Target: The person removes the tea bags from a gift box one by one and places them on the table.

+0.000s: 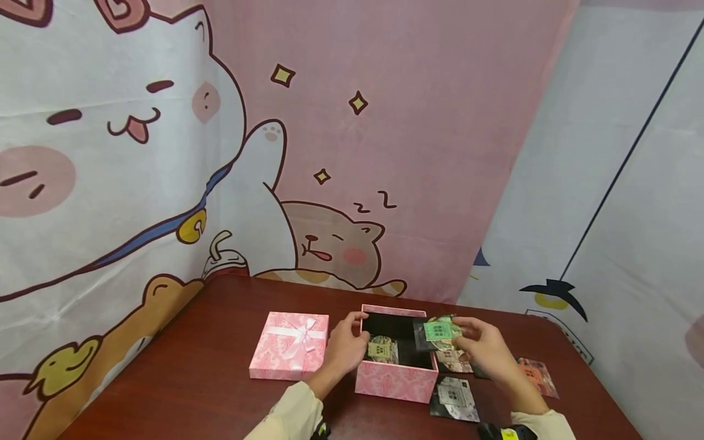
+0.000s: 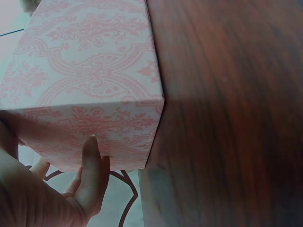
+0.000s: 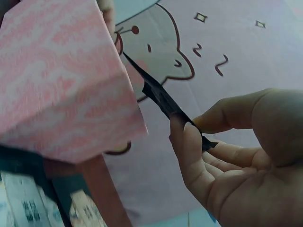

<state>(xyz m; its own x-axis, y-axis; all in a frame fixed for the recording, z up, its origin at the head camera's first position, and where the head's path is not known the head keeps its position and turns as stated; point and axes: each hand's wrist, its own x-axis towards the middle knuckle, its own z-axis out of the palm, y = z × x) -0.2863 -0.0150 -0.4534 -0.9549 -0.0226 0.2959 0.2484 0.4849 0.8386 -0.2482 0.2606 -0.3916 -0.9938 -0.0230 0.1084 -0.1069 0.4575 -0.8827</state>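
Observation:
A pink patterned gift box [image 1: 396, 380] stands with its top off and a dark inside. My left hand [image 1: 348, 345] holds its left wall at the rim; in the left wrist view, fingers [image 2: 92, 165] lie against the outer side. My right hand [image 1: 486, 349] pinches a flat packet with a green label [image 1: 438, 330] over the box's right rim. Seen edge-on in the right wrist view, that packet [image 3: 163, 99] is a thin dark sheet between thumb and fingers. Inside the box, on the left, is a packet with a yellow-green label [image 1: 379, 350].
Left of the box lies its pink lid [image 1: 288, 345] with a ribbon bow. To the right are a grey packet [image 1: 455, 398], a packet with a pale label [image 1: 453, 360] and an orange packet [image 1: 538, 377] on the brown table [image 1: 203, 379]. A printed cloth [image 1: 418, 153] hangs behind.

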